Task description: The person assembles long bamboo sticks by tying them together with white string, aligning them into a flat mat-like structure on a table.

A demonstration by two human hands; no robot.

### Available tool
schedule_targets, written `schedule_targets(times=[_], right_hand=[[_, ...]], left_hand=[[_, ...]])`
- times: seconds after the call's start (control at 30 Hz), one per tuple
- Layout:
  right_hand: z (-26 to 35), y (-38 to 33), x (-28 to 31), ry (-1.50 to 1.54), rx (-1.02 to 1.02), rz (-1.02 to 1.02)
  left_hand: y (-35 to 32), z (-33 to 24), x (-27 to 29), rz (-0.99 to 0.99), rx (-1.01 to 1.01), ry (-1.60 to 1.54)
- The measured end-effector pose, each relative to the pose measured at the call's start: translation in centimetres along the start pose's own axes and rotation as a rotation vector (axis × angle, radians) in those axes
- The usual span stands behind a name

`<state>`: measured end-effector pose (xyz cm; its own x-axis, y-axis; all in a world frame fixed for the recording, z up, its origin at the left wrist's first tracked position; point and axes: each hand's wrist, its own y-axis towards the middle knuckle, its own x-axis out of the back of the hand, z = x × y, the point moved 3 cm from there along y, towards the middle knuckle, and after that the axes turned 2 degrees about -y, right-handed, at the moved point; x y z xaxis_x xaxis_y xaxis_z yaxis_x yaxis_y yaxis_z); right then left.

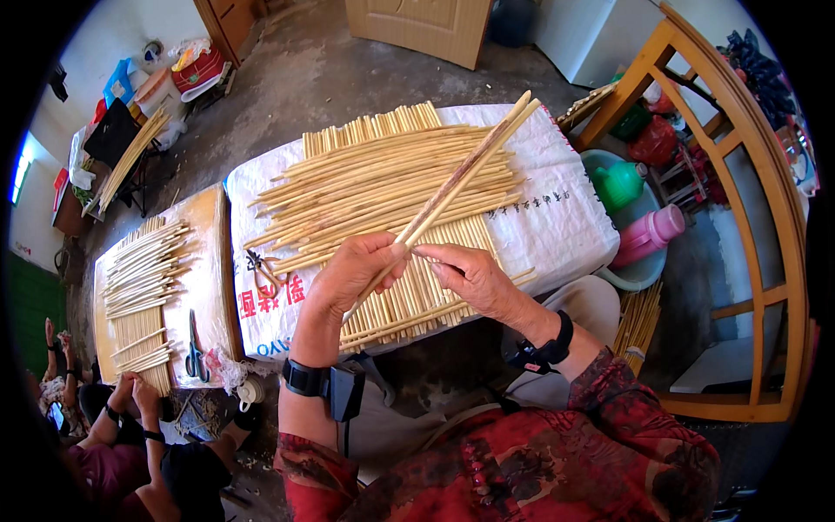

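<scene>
My left hand (pixel 355 277) and my right hand (pixel 470 277) meet over a pile of pale bamboo sticks (pixel 374 187). Together they grip the near ends of a few long sticks (pixel 465 172), which slant up and away to the right above the pile. The left fingers wrap the stick ends; the right fingertips pinch them from the right side. The pile lies on a white woven sack (pixel 557 217) spread over a table. Each wrist wears a black band.
A wooden board (pixel 209 261) at the left holds more sticks (pixel 143 278) and scissors (pixel 196 352). Another person (pixel 130 444) sits at lower left. A wooden chair frame (pixel 765 217), a basin (pixel 639 274) with green and pink bottles stand at the right.
</scene>
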<state>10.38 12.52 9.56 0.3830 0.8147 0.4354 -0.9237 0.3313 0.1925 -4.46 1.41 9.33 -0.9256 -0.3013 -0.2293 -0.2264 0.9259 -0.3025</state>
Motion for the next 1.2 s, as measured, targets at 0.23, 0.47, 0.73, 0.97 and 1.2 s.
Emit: schedule_targets(times=[0.23, 0.47, 0.73, 0.97, 1.2], right_hand=[[-0.1, 0.1, -0.1, 0.076, -0.127, 0.070], [-0.5, 0.1, -0.3, 0.157, -0.201, 0.111], [-1.1, -0.4, -0.4, 0.145, -0.133, 0.021], [-0.2, -0.7, -0.7, 0.042, -0.084, -0.054], [-0.4, -0.6, -1.4, 0.040, -0.076, -0.112]], left_hand=[[-0.1, 0.0, 0.0, -0.041, -0.005, -0.036], [-0.3, 0.1, 0.0, -0.054, 0.005, -0.037], [-0.2, 0.5, 0.0, -0.069, 0.001, 0.086], [-0.3, 0.6, -0.8, -0.072, 0.020, 0.119], [-0.2, 1.0, -0.5, -0.051, 0.021, 0.125]])
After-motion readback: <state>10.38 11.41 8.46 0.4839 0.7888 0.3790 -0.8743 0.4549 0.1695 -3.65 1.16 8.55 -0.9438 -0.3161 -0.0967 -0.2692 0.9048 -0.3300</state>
